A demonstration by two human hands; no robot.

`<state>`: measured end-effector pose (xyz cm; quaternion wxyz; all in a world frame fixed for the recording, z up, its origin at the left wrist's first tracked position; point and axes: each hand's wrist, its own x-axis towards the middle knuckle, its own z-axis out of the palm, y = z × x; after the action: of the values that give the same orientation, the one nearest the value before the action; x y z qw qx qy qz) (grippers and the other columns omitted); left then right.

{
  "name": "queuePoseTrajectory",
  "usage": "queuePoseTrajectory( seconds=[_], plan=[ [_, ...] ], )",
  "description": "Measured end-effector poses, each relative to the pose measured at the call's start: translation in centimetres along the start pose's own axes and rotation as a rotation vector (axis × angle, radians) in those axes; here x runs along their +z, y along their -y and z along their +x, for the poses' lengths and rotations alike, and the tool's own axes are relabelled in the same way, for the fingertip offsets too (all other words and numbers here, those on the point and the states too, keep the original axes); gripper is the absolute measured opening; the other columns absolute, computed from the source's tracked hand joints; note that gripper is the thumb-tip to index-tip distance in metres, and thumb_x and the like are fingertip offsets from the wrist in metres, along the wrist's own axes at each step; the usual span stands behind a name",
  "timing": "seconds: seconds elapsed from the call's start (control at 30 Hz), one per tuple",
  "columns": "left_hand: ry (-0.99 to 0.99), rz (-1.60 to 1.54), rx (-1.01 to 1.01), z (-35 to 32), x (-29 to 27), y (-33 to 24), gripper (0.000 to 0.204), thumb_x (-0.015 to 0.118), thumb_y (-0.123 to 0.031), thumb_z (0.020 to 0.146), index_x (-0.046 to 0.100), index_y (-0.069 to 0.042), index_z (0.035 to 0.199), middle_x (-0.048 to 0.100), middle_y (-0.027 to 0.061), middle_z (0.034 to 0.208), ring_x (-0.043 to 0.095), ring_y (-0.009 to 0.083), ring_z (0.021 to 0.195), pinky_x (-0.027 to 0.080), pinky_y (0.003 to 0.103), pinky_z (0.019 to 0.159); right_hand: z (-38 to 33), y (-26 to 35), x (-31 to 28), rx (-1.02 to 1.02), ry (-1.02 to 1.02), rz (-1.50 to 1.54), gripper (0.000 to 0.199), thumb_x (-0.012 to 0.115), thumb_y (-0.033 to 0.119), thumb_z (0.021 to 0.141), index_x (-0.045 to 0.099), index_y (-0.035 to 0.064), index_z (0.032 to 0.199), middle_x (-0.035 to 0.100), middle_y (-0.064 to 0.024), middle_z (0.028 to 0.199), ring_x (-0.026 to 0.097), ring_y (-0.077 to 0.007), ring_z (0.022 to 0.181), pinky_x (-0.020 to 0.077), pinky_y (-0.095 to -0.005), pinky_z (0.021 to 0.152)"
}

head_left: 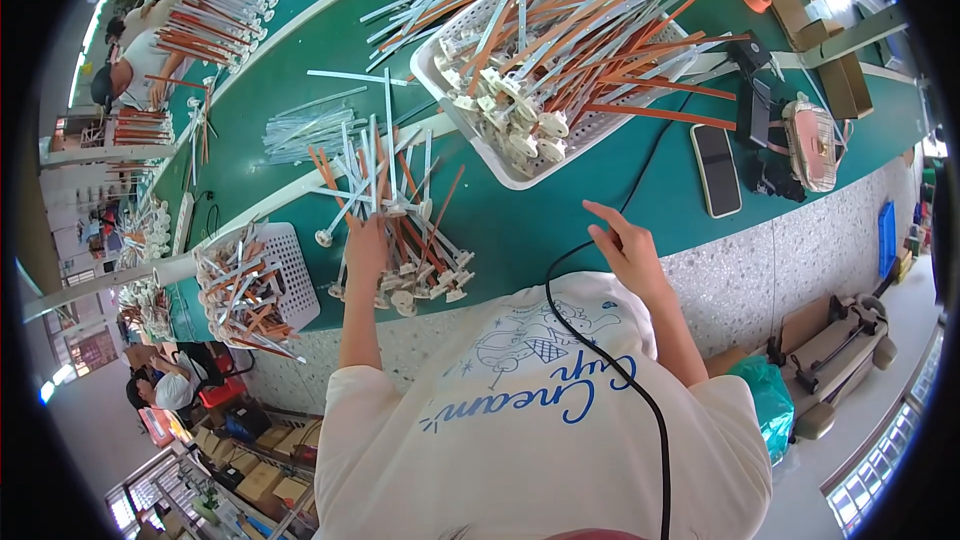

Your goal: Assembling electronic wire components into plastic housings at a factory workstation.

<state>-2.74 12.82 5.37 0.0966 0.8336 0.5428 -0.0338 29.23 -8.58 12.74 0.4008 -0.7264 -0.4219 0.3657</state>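
Observation:
My left hand (pixel 365 245) grips a bundle of white and orange flat cables with round white sockets (pixel 385 205) standing on the green table (pixel 520 225), near its front edge. My right hand (pixel 625 245) hovers open above the table edge, fingers spread, holding nothing. Just beyond it sits a white perforated tray (pixel 480 145) heaped with the same white and orange cables, socket ends toward me.
A smaller white basket (pixel 290 275) of cables sits at my left. Loose white strips (pixel 310 125) lie further back. A phone (pixel 716 170), a black bag and a woven pouch (pixel 812 145) lie to the right. A black cord (pixel 600 340) runs over my shirt. Other people work at the left.

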Motion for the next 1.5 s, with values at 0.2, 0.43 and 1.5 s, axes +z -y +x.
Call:
queuePoseTrajectory(
  seconds=[0.2,0.43,1.5],
  plan=[
    [0.053,-0.082,-0.161,1.3,-1.3,-0.5,0.024,0.045,-0.025,0.085,0.051,-0.004,0.095,0.047,0.0227,0.091,0.051,0.0360,0.077,0.042,0.042,0.066,-0.3,-1.0,0.4,0.028,-0.001,0.029,0.030,0.051,0.009,0.082,0.051,0.0071,0.111,0.032,-0.0023,0.048,0.029,-0.0084,0.043,0.0278,-0.0244,0.043],
    [-0.297,-0.214,0.135,4.7,-4.3,-4.2,0.045,0.060,-0.032,0.076,0.049,-0.003,0.109,0.047,0.0172,0.108,0.045,0.0283,0.101,0.036,0.037,0.085,0.4,-1.0,0.4,0.039,0.031,0.032,0.031,0.052,0.009,0.081,0.050,0.0078,0.112,0.036,-0.0045,0.048,0.032,-0.0106,0.043,0.0298,-0.0251,0.043],
    [-0.043,0.112,-0.378,3.2,-1.1,5.9,0.063,0.044,-0.056,0.076,0.050,-0.001,0.105,0.055,0.0208,0.097,0.054,0.0315,0.091,0.044,0.045,0.070,7.7,5.6,9.9,-0.275,0.758,-0.777,0.034,0.052,0.036,0.079,0.054,0.0028,0.085,0.058,-0.0154,0.071,0.058,-0.0297,0.066,0.0463,-0.0387,0.057]
  ],
)
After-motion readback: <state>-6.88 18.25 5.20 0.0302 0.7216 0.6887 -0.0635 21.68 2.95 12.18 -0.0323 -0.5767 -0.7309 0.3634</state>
